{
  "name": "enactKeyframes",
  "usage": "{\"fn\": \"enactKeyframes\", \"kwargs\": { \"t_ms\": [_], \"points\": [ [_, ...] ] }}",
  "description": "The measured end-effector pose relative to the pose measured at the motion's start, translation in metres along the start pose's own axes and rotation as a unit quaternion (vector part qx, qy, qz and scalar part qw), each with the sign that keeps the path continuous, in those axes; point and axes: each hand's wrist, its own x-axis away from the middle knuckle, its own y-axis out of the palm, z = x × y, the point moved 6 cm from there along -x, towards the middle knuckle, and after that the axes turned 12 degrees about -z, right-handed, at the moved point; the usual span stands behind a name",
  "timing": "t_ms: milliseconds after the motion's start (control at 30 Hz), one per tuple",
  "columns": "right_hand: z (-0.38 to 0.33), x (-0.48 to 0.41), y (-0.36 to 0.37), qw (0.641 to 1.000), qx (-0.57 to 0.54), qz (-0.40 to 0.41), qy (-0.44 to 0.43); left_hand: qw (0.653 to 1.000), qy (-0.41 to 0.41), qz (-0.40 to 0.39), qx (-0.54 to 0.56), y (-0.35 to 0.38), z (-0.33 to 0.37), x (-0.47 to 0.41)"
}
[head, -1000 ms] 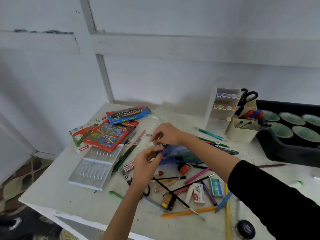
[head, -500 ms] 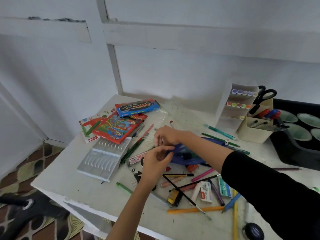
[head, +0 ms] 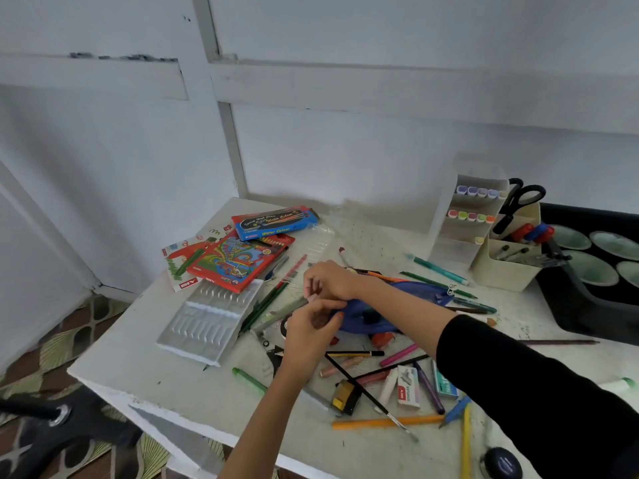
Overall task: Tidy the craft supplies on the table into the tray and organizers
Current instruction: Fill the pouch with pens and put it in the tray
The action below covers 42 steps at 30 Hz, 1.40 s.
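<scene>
Head cam: my L hand (head: pixel 313 331) & R hand (head: pixel 330 280) both pinch blue pouch (head: pixel 422 292) at its end, prob. one steadying, other opening it for loose pens.

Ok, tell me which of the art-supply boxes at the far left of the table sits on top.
The blue Water Colour box: it lies across the far end of the red box, which itself overlaps the white DIY pack.

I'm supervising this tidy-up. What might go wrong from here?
The left hand and right hand both pinch at the blue mesh pouch; tugging it may scatter the pens lying against it. The black sleeve passes over loose pencils; it might sweep the yellow pencil or black round object off the front edge of the white table.
</scene>
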Motion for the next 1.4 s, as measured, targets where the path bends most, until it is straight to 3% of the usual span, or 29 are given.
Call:
{"fn": "enactKeyframes", "kwargs": {
  "t_ms": [67, 167, 267, 367, 433, 500, 667, 767, 833, 900, 1033, 1133, 1400],
  "points": [
    [-0.001, 0.012, -0.012, 0.999, -0.011, 0.034, -0.012, 1.0, 0.008, -0.002, -0.005, 0.002, 0.005, 0.001],
    [-0.008, 0.042, -0.044, 0.983, -0.117, 0.137, -0.046, 1.0, 0.017, -0.017, -0.02, 0.006, 0.016, -0.003],
    [-0.007, 0.083, -0.075, 0.917, -0.32, 0.224, -0.078, 0.999, 0.017, -0.011, -0.039, 0.008, 0.022, -0.011],
    [-0.004, 0.126, -0.094, 0.862, -0.395, 0.299, -0.105, 0.998, 0.007, -0.002, -0.065, 0.011, 0.025, -0.021],
    [-0.003, 0.151, -0.096, 0.861, -0.369, 0.332, -0.107, 0.996, 0.005, 0.003, -0.086, 0.013, 0.028, -0.026],
    [0.001, 0.172, -0.091, 0.891, -0.286, 0.343, -0.081, 0.995, 0.011, 0.009, -0.096, 0.015, 0.032, -0.029],
    [0.005, 0.186, -0.06, 0.958, -0.012, 0.283, -0.034, 0.993, 0.035, 0.012, -0.112, 0.02, 0.043, -0.031],
    [0.016, 0.169, -0.039, 0.962, 0.185, 0.193, 0.052, 0.991, 0.048, -0.001, -0.124, 0.024, 0.048, -0.032],
    [0.033, 0.158, -0.031, 0.939, 0.275, 0.142, 0.149, 0.99, 0.05, -0.018, -0.128, 0.024, 0.051, -0.035],
    [0.047, 0.153, -0.025, 0.934, 0.267, 0.126, 0.2, 0.991, 0.045, -0.04, -0.117, 0.022, 0.052, -0.038],
    [0.064, 0.157, -0.021, 0.953, 0.135, 0.192, 0.191, 0.991, 0.012, -0.084, -0.1, 0.015, 0.05, -0.041],
    [0.064, 0.159, -0.018, 0.965, 0.088, 0.171, 0.178, 0.988, -0.015, -0.116, -0.104, 0.011, 0.046, -0.042],
    [0.053, 0.165, -0.027, 0.96, 0.086, 0.194, 0.184, 0.988, -0.027, -0.117, -0.097, -0.01, 0.057, -0.047]
  ]
}}
